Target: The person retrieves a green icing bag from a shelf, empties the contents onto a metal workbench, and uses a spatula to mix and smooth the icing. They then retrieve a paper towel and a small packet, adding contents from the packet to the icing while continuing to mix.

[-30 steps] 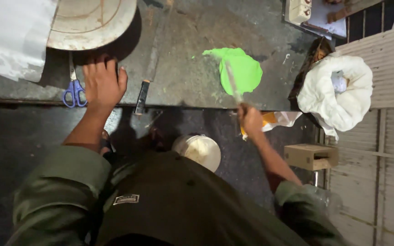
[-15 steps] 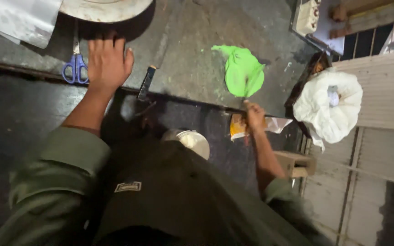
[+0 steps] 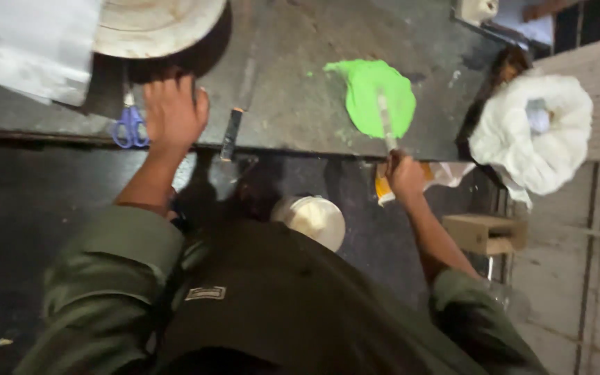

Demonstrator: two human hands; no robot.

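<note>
While the left hand (image 3: 172,111) presses flat, fingers spread, right hand (image 3: 405,173) apparently grips a spatula (image 3: 386,123) over green paste (image 3: 376,96)

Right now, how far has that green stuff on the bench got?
Done: a bright green patch lies spread flat on the dark bench. In hand: the right hand holds a thin tool across it; the left hand rests flat beside blue scissors. What is left cannot be told from here.
</note>
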